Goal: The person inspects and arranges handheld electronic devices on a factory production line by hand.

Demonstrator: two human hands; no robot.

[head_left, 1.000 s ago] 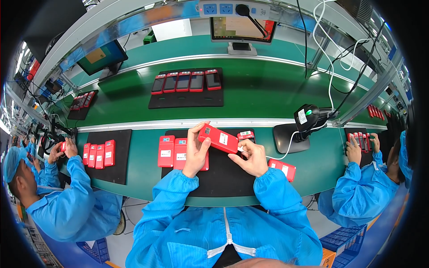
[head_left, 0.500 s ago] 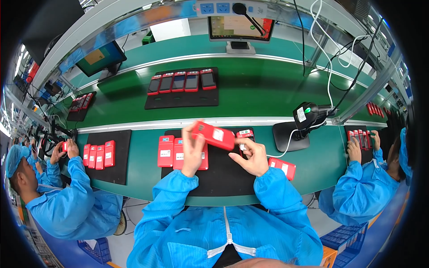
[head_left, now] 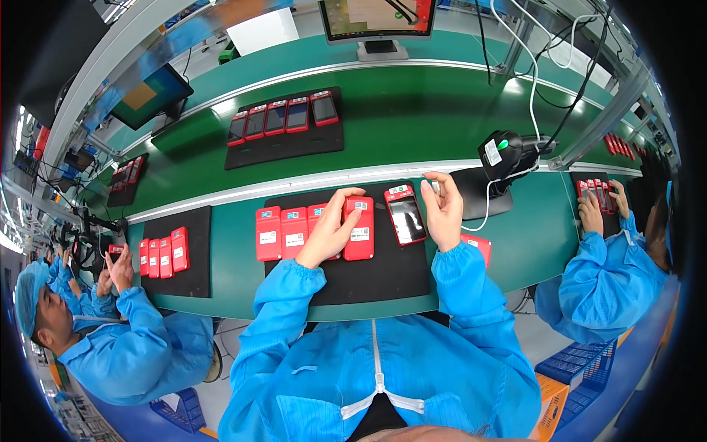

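Observation:
My left hand is on a red handheld device lying back side up on the black mat. Its fingers and thumb are at the device's upper left edge. Left of it are more red devices in a row, one partly under my hand. My right hand is raised at the mat's right edge, thumb and fingers curled together around a small whitish bit too small to name. Just left of it, another red device lies screen up. A further red device is partly hidden behind my right wrist.
A black scanner on a stand with a white cable stands beyond my right hand. Farther back, a mat holds several screen-up devices, below a monitor. Co-workers sit left and right, with devices before them.
The red device in my left hand has come down from the air onto the mat, beside the row. My right hand has moved up and right, away from the screen-up device. The view has shifted.

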